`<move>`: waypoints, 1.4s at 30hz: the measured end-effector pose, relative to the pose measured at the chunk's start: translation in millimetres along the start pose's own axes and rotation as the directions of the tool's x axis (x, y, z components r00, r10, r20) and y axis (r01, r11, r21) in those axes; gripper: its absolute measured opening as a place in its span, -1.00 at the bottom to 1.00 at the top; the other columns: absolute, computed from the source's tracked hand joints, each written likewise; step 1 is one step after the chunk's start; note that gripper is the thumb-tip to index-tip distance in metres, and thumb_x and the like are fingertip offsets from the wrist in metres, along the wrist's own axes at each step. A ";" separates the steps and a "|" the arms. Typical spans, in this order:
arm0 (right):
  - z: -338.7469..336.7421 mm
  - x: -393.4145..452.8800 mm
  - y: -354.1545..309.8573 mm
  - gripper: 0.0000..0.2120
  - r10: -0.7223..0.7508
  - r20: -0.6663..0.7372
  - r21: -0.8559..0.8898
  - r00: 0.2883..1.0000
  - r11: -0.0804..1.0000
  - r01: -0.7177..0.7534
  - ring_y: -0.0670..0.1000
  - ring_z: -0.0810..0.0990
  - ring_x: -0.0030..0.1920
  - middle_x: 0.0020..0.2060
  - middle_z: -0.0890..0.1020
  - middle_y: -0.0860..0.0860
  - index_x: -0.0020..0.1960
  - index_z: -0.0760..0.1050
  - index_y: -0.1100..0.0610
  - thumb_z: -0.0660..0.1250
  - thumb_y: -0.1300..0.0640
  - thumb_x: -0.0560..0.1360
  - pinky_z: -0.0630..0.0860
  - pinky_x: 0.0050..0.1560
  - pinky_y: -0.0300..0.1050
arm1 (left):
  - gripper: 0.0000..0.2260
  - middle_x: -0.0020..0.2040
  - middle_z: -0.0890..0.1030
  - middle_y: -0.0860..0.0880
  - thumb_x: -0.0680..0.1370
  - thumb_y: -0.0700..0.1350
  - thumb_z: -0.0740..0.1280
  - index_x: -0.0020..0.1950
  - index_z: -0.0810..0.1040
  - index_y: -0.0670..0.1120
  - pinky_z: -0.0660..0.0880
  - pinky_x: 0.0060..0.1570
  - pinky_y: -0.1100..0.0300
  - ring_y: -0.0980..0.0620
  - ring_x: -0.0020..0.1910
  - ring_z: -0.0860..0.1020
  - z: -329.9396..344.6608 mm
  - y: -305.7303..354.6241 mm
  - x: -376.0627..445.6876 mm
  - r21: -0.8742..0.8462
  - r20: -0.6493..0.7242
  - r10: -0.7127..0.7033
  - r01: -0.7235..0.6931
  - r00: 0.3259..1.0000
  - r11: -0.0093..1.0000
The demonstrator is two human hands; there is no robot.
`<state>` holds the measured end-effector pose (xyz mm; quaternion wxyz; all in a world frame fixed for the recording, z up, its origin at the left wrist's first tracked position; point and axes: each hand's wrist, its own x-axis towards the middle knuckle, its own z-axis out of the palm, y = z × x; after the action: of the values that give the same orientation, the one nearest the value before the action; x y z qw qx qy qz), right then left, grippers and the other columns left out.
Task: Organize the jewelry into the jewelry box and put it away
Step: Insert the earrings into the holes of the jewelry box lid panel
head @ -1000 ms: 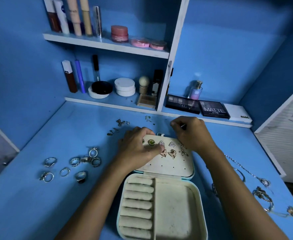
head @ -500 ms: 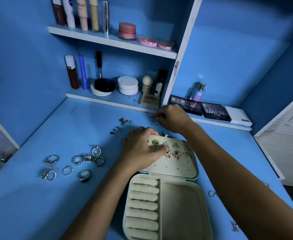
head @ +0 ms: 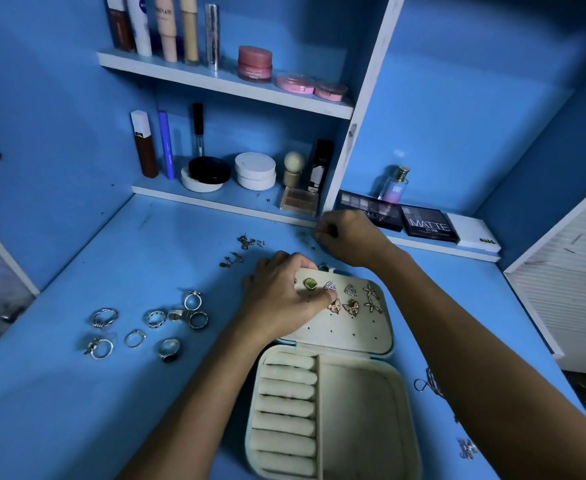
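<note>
"MATTE" on a dark palette (head: 429, 224); "SB" on a perfume bottle (head: 394, 187)

Cosmetics (head: 254, 63) on blue shelves (head: 222, 85)

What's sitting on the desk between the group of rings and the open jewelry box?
In the head view the left hand and forearm cross that stretch, between the rings and the jewelry box; otherwise bare blue desk.
</note>
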<state>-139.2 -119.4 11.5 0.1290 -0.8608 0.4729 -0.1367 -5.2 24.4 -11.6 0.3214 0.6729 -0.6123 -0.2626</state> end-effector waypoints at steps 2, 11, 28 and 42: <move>-8.0 -10.0 0.2 -0.94 0.021 -0.026 0.074 0.999 0.997 -0.019 -0.08 0.52 -0.27 -0.27 0.58 -0.04 -0.09 0.61 0.17 0.36 0.23 0.53 0.32 -0.32 -0.53 | -0.61 0.21 0.42 0.17 0.44 0.23 0.41 0.19 0.46 0.13 0.15 0.31 0.04 0.09 0.31 0.29 -0.7 0.6 -1.0 -0.007 -0.010 0.012 -0.012 1.000 1.000; -44.4 -62.1 13.3 -0.86 0.295 -0.049 0.509 0.954 0.829 -0.230 0.01 0.69 -0.22 -0.21 0.70 0.12 -0.15 0.62 0.15 0.39 0.35 0.52 0.66 -0.17 -0.19 | -0.59 0.13 0.43 0.22 0.30 0.32 0.35 0.09 0.47 0.22 0.29 0.32 -0.11 0.13 0.26 0.35 -7.3 7.6 -10.0 -0.087 -0.143 0.162 -0.176 0.976 0.981; -62.9 -138.7 -6.1 -0.84 0.266 -0.039 0.717 0.963 0.679 -0.159 -0.15 0.66 -0.24 -0.15 0.68 0.06 -0.04 0.64 0.16 0.33 0.35 0.57 0.58 -0.18 -0.33 | -0.69 -0.02 0.55 0.02 0.43 0.13 0.48 -0.03 0.51 -0.05 0.45 -0.05 -0.01 0.00 -0.04 0.53 -24.9 24.0 -58.1 0.318 -0.350 0.719 -0.645 0.601 0.695; -64.9 -167.6 -37.0 -0.85 0.103 0.099 0.694 0.990 0.706 -0.142 -0.16 0.65 -0.22 -0.25 0.68 0.01 0.01 0.66 0.19 0.31 0.30 0.60 0.55 -0.26 -0.38 | -0.79 -0.19 0.64 0.00 0.51 -0.14 0.45 -0.10 0.40 -0.06 0.46 -0.23 0.06 -0.03 -0.23 0.60 -21.5 9.1 -92.7 0.491 -0.185 0.916 -0.774 0.356 0.399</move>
<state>-220.0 36.2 65.8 0.4656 -0.7183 0.4387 -0.2735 -5.4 118.4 5.6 0.4224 0.3323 -0.8185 0.2031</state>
